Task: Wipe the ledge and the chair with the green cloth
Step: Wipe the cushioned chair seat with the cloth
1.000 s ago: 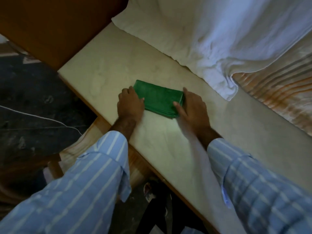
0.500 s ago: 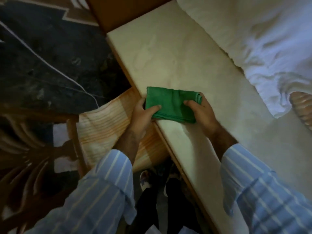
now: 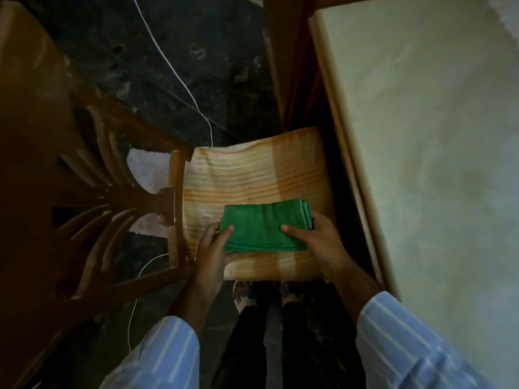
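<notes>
The folded green cloth (image 3: 264, 227) is held flat between both hands just above the chair seat. My left hand (image 3: 212, 248) grips its left end, thumb on top. My right hand (image 3: 320, 242) grips its right end the same way. Below the cloth lies an orange striped towel (image 3: 247, 175) that covers the seat of the brown plastic chair (image 3: 92, 169), whose slatted back is on the left. The pale stone ledge (image 3: 435, 136) runs along the right side.
A thin white cable (image 3: 179, 80) crosses the dark floor beyond the chair. A brown wooden panel (image 3: 286, 51) stands at the ledge's far end. My feet (image 3: 264, 299) are on the floor between chair and ledge.
Both hands lifted the green cloth off the ledge and carried it left and down over the chair seat. The view swung from the ledge to the chair.
</notes>
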A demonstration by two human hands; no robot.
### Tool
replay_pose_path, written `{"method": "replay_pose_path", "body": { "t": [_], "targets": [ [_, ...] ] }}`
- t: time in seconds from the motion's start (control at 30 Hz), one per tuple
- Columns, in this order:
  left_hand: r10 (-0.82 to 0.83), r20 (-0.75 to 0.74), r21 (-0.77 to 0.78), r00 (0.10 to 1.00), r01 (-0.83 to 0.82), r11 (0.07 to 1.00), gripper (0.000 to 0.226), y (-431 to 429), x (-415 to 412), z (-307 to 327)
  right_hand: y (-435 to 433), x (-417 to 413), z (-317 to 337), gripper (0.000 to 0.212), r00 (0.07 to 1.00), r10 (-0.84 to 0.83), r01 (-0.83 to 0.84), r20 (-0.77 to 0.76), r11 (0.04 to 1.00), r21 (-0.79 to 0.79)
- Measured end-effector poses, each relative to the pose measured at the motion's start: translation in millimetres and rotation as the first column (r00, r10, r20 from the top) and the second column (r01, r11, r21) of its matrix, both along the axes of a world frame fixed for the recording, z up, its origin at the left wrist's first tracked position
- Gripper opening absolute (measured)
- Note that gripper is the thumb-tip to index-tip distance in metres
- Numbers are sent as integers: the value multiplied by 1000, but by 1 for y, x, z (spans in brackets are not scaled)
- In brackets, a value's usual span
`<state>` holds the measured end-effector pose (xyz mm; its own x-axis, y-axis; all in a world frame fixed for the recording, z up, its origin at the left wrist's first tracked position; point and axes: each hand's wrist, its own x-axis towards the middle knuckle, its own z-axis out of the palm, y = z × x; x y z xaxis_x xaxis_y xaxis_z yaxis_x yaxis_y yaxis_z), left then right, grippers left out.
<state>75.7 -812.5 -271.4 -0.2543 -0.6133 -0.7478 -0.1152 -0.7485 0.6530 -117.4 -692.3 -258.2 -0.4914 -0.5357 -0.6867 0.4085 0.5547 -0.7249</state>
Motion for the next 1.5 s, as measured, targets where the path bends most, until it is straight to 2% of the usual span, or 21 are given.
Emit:
{"method": "replay_pose_path", "body": {
  "t": [0.13,0.27,0.37,0.47,0.57,0.67,0.73,0.77,0.8,0.83,0.87,0.9,0.97,1.03,1.1,1.17,1.23,1.33,1.5],
  "targets": [
    [-24,71,-18,997,26,1000,15,-23,20,-51,-29,16,-61,16,999,-21,18,31,996,87],
    [-74,143,-75,987,85,994,13,-57,24,-96,-66,26,-119,24,1000,22,-19,-21,988,153],
    [-100,189,-173,977,133,976,14,-91,20,-125,-101,23,-150,22,992,78,-64,-97,988,142],
    [-125,259,-289,958,201,936,25,-133,5,-144,-141,10,-172,27,995,72,-67,-71,995,68],
    [-181,438,-406,881,373,835,29,-181,-14,-151,-174,-7,-181,25,999,35,-35,-10,999,-17],
    [-209,596,-411,776,518,750,32,-215,-26,-163,-192,-20,-185,22,1000,26,-26,2,997,-67],
    [-247,660,-393,709,606,691,33,-219,-32,-170,-190,-24,-191,31,998,36,-39,-55,998,-46],
    [-243,696,-408,676,650,641,37,-217,-34,-170,-184,-25,-193,33,986,55,-60,-154,998,-24],
    [-213,748,-438,629,709,553,43,-214,-34,-172,-176,-27,-197,32,945,95,-96,-314,995,13],
    [-170,807,-459,565,783,419,51,-209,-34,-173,-165,-30,-201,32,851,165,-151,-498,986,70],
    [-139,859,-450,493,856,256,59,-203,-34,-174,-153,-34,-207,37,713,265,-219,-649,964,153],
    [-139,893,-419,429,903,90,65,-199,-35,-175,-141,-38,-212,45,571,374,-268,-731,926,265],
    [-162,941,-326,298,926,-189,71,-194,-39,-180,-118,-45,-223,61,349,556,-291,-754,829,477],
    [-104,977,-213,188,917,-337,76,-196,-44,-188,-98,-46,-235,64,140,625,-283,-768,768,574],
    [-88,990,-140,115,909,-391,84,-203,-51,-196,-85,-46,-245,62,8,597,-263,-802,775,574],
    [-122,992,-86,37,903,-422,87,-210,-56,-204,-82,-45,-252,61,-39,548,-231,-836,809,541],
    [-155,988,-78,12,900,-430,81,-214,-56,-209,-83,-45,-257,61,-65,519,-204,-852,829,521],
    [-223,974,-118,35,921,-372,71,-213,-52,-212,-83,-45,-261,60,-89,500,-189,-862,841,507],
    [-266,952,-202,151,963,-178,69,-193,-57,-213,-83,-44,-262,61,-113,498,-169,-859,843,511]
  ]
}}
